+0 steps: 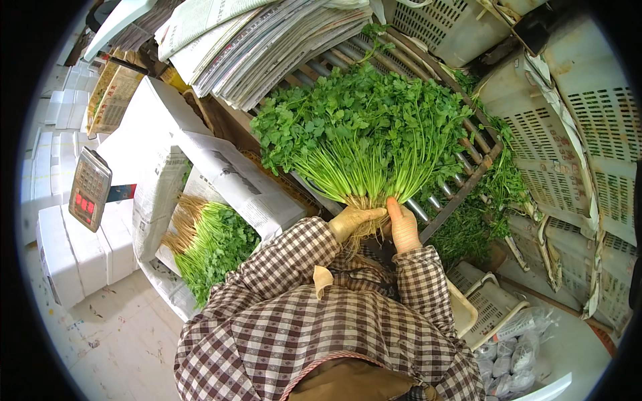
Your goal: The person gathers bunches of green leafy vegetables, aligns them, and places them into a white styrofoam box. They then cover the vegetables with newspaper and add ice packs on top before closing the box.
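Note:
A wide spread of leafy green herbs (366, 120), resembling cilantro, lies on a rack of metal bars, leaves pointing away from me. My left hand (355, 221) grips the stems at their root end from the left. At the right, my right hand (403, 226) closes on the same root end, thumb along the stems. Thin pale roots (366, 233) hang between both hands. To the left, another pile of herbs (213, 245) rests in a newspaper-lined white foam box (241, 185), its brown roots towards the upper left.
Stacked newspapers (271, 45) lie on the far left of the metal rack (451, 205). A scale display (90, 189) stands left, above white foam boxes (83, 250). Slotted plastic crates (546, 145) line the right side. Loose greens (464, 235) lie below the rack; a bag of wrapped items (511, 358) sits lower right.

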Demonstrator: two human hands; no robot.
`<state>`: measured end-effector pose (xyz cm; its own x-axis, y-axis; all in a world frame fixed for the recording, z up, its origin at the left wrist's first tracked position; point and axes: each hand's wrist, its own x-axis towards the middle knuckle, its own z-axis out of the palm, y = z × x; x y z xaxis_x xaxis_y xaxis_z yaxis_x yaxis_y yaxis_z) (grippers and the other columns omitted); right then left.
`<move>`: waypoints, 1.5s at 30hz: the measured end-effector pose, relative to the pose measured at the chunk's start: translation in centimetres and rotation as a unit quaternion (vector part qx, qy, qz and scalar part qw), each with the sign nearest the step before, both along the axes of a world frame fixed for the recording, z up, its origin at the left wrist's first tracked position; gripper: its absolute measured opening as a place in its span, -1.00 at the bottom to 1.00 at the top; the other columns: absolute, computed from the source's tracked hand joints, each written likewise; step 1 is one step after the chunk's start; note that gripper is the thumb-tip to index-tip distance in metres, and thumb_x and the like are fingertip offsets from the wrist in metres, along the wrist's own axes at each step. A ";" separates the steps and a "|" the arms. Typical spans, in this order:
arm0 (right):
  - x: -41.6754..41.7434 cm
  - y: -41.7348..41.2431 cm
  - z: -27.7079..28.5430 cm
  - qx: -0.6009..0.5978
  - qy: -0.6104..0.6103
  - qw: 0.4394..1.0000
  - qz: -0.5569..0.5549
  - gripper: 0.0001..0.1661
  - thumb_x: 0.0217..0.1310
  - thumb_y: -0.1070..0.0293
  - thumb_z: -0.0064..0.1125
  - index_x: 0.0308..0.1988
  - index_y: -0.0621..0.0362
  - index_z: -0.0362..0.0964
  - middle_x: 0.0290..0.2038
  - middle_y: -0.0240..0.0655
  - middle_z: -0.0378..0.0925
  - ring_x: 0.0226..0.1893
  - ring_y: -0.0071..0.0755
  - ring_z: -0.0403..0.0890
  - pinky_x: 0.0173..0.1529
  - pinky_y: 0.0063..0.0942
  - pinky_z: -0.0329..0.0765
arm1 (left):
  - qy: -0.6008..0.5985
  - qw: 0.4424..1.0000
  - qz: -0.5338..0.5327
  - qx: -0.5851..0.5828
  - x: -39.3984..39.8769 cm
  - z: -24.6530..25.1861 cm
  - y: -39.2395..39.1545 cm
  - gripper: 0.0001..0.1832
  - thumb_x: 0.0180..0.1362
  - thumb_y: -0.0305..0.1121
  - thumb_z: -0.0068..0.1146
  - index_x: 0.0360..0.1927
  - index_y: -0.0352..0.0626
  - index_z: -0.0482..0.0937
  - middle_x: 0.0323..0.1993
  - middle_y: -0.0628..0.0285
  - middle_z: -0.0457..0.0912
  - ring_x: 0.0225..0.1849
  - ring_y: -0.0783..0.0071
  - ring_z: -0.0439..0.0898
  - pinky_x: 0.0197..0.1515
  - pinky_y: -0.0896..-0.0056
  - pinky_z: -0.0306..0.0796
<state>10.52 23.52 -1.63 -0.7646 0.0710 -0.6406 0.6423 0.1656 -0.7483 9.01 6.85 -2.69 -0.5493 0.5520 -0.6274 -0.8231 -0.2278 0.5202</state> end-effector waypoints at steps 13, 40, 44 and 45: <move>0.8 1.3 3.2 0.099 0.042 0.994 -0.013 -0.24 0.26 -0.32 -0.04 -0.67 0.13 0.23 -0.75 -0.40 0.16 -0.68 -0.42 0.25 -0.48 -0.31 0.20 | 0.002 0.992 0.120 -0.030 0.9 0.6 1.7 -0.52 0.08 -0.23 0.34 0.04 -0.26 0.56 -0.03 0.12 0.63 0.01 0.36 0.56 0.17 0.35 0.38; 0.0 -0.9 -0.8 0.076 0.125 0.985 -0.090 -0.56 0.19 0.14 0.25 -0.09 0.27 0.48 -0.29 -0.23 0.57 -0.38 -0.33 0.48 -0.29 -0.28 0.38 | -0.057 0.974 0.091 -0.199 0.0 1.8 1.9 -0.36 0.07 -0.06 0.30 0.07 -0.40 0.50 0.04 0.01 0.54 0.01 0.32 0.50 0.13 0.35 0.32; -0.5 -0.6 -0.4 0.058 0.108 0.985 -0.118 -0.60 0.21 0.21 0.24 -0.06 0.26 0.48 -0.26 -0.29 0.57 -0.36 -0.41 0.47 -0.26 -0.29 0.40 | -0.028 0.977 0.075 -0.200 0.0 1.6 1.7 -0.51 0.05 -0.12 0.30 -0.07 -0.32 0.58 -0.14 0.11 0.61 -0.14 0.38 0.55 -0.03 0.37 0.40; -0.6 -0.6 -0.2 0.053 0.103 0.986 -0.120 -0.60 0.21 0.21 0.24 -0.06 0.26 0.48 -0.25 -0.30 0.57 -0.35 -0.41 0.47 -0.25 -0.30 0.40 | -0.025 0.978 0.063 -0.196 0.1 0.9 1.5 -0.52 0.06 -0.13 0.30 -0.09 -0.31 0.58 -0.14 0.12 0.61 -0.15 0.39 0.55 -0.04 0.37 0.40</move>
<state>9.88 22.91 -1.81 -0.8311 0.3238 -0.4522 0.5083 0.1122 -0.8539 9.11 8.38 -1.82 -0.5605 0.1933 -0.8053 -0.8281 -0.1205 0.5475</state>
